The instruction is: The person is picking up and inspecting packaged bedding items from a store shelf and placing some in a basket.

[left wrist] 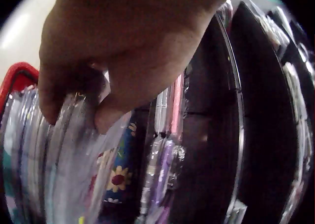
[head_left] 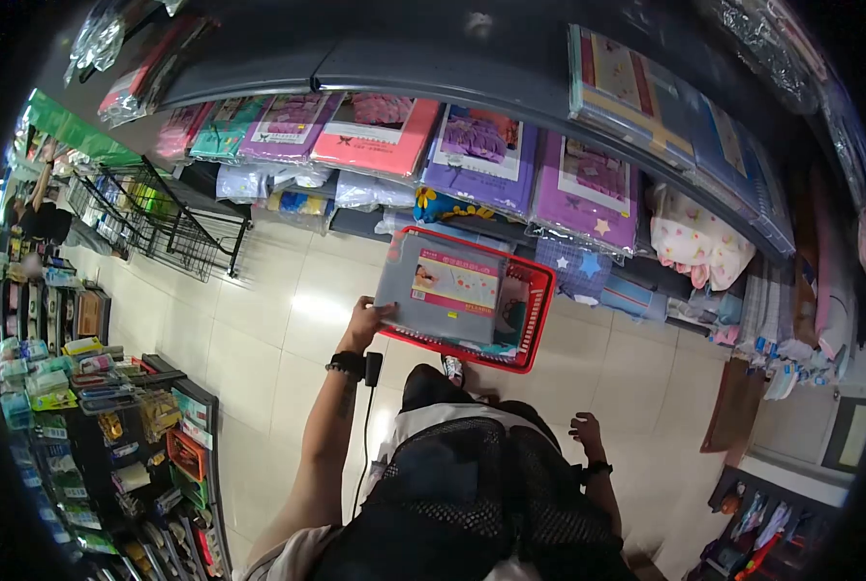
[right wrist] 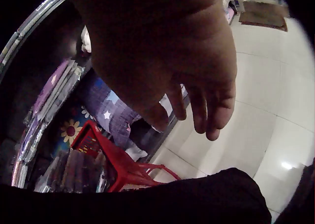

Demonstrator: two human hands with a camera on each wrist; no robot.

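A red shopping basket [head_left: 528, 360] holds a grey bedding pack [head_left: 394, 302] in clear plastic, with a pink-and-white label, lying over other packs. My left hand [head_left: 363, 321] pinches that pack at its left edge. In the left wrist view the thumb and fingers of the left hand [left wrist: 113, 46] straddle the edge of a pack, with more plastic-wrapped packs [left wrist: 24, 135] stacked beside it. My right hand [head_left: 588, 436] hangs beside my body, fingers loosely bent. In the right wrist view nothing is in the right hand [right wrist: 172, 81], and the basket [right wrist: 115, 160] shows below it.
Shelves ahead carry purple bedding packs [head_left: 481, 165], a coral pack [head_left: 375, 140] and folded fabric. An upper shelf edge [head_left: 433, 92] juts out above them. A black wire rack [head_left: 162, 218] stands at the left, a crowded goods display [head_left: 113, 436] nearer. Pale tiles [head_left: 249, 339] cover the floor.
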